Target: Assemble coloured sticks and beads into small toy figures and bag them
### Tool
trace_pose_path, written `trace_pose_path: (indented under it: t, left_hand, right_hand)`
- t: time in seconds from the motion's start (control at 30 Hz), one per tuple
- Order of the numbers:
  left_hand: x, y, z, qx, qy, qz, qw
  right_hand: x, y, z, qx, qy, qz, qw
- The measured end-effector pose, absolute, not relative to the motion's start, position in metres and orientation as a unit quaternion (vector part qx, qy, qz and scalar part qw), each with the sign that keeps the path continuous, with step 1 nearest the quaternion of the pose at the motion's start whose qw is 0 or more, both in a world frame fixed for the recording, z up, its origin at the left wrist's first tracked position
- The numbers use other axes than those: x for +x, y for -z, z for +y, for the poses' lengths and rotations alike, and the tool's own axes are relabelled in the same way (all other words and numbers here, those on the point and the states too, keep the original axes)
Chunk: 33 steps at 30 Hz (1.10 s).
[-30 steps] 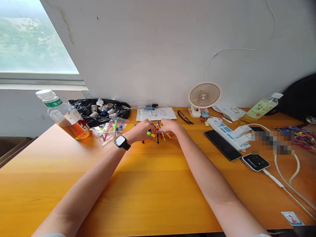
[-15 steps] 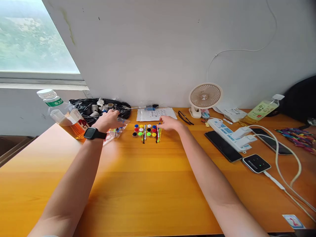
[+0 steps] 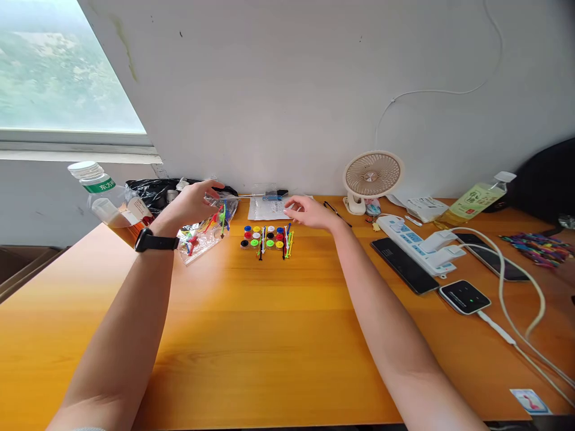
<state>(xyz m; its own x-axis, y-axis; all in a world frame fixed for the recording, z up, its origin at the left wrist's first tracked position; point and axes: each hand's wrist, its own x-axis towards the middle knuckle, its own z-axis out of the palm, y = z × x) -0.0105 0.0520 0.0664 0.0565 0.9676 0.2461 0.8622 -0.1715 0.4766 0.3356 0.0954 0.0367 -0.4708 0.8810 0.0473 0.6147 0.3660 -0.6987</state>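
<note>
My left hand [image 3: 192,202], with a black watch on its wrist, hovers above a clear plastic bag [image 3: 202,250]. Its fingers are apart and nothing shows between them. Small red, green and blue plastic pieces lie in or on the bag. To its right, round coloured discs [image 3: 256,243] sit in short rows, with thin coloured sticks [image 3: 262,242] lying beside them. A second group of sticks [image 3: 291,244] lies at the right end of the rows. Just behind these, my right hand [image 3: 309,212] is raised with loosely bent, parted fingers, holding nothing visible.
A tilted tea bottle [image 3: 121,212] and a black bag [image 3: 148,194] stand at the left. By the wall are a screwdriver [image 3: 272,195], a white packet [image 3: 265,209] and a fan [image 3: 372,176]. A power strip [image 3: 411,242], phones and cables occupy the right.
My left hand has moved slightly left and up, uncovering more of the bag and its coloured pieces. My right hand has drawn back from the sticks, toward the wall.
</note>
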Motion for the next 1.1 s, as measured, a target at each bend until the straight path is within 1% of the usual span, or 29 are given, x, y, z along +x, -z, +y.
trace_pose_path:
  t: [0.1, 0.2, 0.27, 0.3, 0.37, 0.4, 0.43, 0.47, 0.5, 0.57, 0.6, 0.63, 0.73, 0.77, 0.87, 0.93, 1.0, 1.1]
  left_hand:
    - [0.009, -0.082, 0.036, 0.743, -0.321, 0.562, 0.173]
    - [0.043, -0.088, 0.025, 0.791, -0.354, 0.432, 0.248]
    - [0.070, -0.083, 0.022, 0.795, -0.423, 0.344, 0.267]
    - [0.084, -0.078, 0.022, 0.775, -0.476, 0.322, 0.263]
    - [0.110, -0.064, 0.022, 0.709, -0.584, 0.320, 0.232]
    - [0.121, -0.057, 0.022, 0.673, -0.616, 0.341, 0.227]
    - [0.131, -0.049, 0.023, 0.632, -0.640, 0.362, 0.244]
    - [0.139, -0.043, 0.023, 0.594, -0.647, 0.379, 0.291]
    - [0.145, -0.038, 0.024, 0.562, -0.634, 0.384, 0.367]
    - [0.153, -0.033, 0.027, 0.507, -0.590, 0.366, 0.511]
    - [0.155, -0.034, 0.029, 0.491, -0.573, 0.353, 0.553]
    - [0.155, -0.036, 0.033, 0.489, -0.566, 0.346, 0.566]
    - [0.146, -0.051, 0.050, 0.567, -0.537, 0.364, 0.508]
    - [0.142, -0.056, 0.057, 0.608, -0.499, 0.373, 0.491]
    - [0.134, -0.062, 0.076, 0.684, -0.373, 0.424, 0.462]
    - [0.137, -0.056, 0.084, 0.707, -0.330, 0.439, 0.445]
    - [0.144, -0.044, 0.087, 0.713, -0.332, 0.437, 0.436]
    - [0.158, -0.027, 0.088, 0.716, -0.355, 0.451, 0.397]
  right_hand:
    - [0.323, -0.036, 0.089, -0.417, -0.341, -0.795, 0.279]
    - [0.315, -0.044, 0.079, -0.343, -0.410, -0.768, 0.351]
    - [0.314, -0.051, 0.075, -0.278, -0.460, -0.754, 0.378]
    - [0.315, -0.055, 0.074, -0.252, -0.477, -0.746, 0.391]
    - [0.320, -0.061, 0.075, -0.234, -0.491, -0.715, 0.439]
    - [0.324, -0.064, 0.077, -0.240, -0.491, -0.689, 0.476]
    - [0.328, -0.066, 0.080, -0.253, -0.490, -0.659, 0.512]
    - [0.333, -0.067, 0.083, -0.268, -0.489, -0.627, 0.544]
    - [0.339, -0.067, 0.086, -0.281, -0.490, -0.600, 0.566]
    - [0.351, -0.064, 0.091, -0.302, -0.496, -0.574, 0.577]
    - [0.359, -0.061, 0.094, -0.311, -0.500, -0.575, 0.568]
    - [0.366, -0.057, 0.096, -0.318, -0.503, -0.582, 0.554]
    - [0.391, -0.039, 0.100, -0.351, -0.507, -0.626, 0.478]
    - [0.400, -0.032, 0.102, -0.365, -0.508, -0.648, 0.435]
    - [0.421, -0.011, 0.105, -0.399, -0.509, -0.722, 0.247]
    - [0.430, 0.001, 0.109, -0.431, -0.508, -0.731, 0.146]
    - [0.437, 0.008, 0.113, -0.455, -0.514, -0.720, 0.104]
    - [0.446, 0.011, 0.120, -0.466, -0.505, -0.718, 0.111]
